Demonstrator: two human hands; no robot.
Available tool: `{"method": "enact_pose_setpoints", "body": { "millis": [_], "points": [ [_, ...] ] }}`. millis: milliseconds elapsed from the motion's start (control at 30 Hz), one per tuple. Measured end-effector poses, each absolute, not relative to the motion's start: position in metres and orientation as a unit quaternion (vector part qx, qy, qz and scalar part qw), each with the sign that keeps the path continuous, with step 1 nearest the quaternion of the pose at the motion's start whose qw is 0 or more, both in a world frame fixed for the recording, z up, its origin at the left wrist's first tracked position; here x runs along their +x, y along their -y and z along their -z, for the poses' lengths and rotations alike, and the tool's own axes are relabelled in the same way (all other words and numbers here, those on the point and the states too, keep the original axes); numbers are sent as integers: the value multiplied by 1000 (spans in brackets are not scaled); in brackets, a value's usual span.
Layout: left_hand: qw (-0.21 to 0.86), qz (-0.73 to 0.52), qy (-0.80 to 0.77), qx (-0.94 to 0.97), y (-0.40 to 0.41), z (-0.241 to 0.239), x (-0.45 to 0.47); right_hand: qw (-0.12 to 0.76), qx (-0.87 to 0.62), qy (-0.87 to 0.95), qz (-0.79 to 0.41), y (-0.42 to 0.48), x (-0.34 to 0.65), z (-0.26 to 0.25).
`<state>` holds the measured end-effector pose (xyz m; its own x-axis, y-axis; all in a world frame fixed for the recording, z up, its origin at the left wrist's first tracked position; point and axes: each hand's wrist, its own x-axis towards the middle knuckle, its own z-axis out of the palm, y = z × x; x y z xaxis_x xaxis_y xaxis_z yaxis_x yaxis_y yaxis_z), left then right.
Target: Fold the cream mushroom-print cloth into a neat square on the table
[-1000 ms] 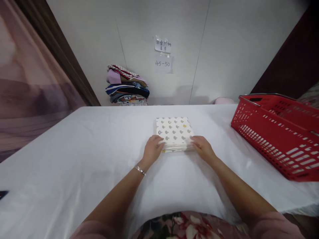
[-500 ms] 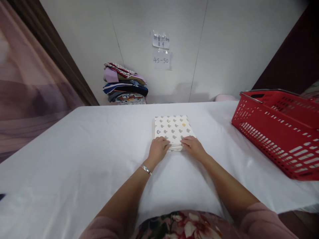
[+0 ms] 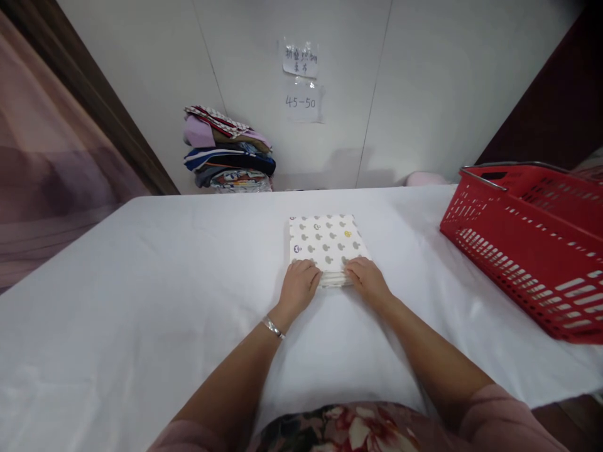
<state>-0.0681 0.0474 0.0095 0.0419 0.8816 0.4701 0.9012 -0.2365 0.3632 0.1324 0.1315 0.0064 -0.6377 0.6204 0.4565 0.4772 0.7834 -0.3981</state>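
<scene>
White table (image 3: pixel 141 282) lies under half-curled left hand (image 3: pixel 298 286) and right hand (image 3: pixel 369 282) pinching patterned cloth (image 3: pixel 325 238), wall (image 3: pixel 424 81) beyond, basket (image 3: pixel 522 229) rightward cut off.

Reads "45-50", handwritten in dark strokes on the lower paper sheet (image 3: pixel 303 105), fixed to the pale wall (image 3: pixel 343 69). Just above, on the upper paper sheet (image 3: pixel 300 61), shows two handwritten lines of Chinese characters, looking like 折叠织物 over 桌布, too small and soft to confirm every stroke.
</scene>
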Motion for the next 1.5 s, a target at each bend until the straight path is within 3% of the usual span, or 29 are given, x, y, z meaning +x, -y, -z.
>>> {"method": "enact_pose_setpoints", "body": {
  "millis": [300,933,1500],
  "points": [
    [7,299,598,-744,-46,-5,-73,263,-261,922,-113,-130,139,-9],
    [22,296,619,-727,-47,-7,-69,341,-281,891,-104,-128,131,-4],
    [34,301,616,-727,-47,-5,-65,342,-271,897,-72,-129,130,-2]
  ]
}}
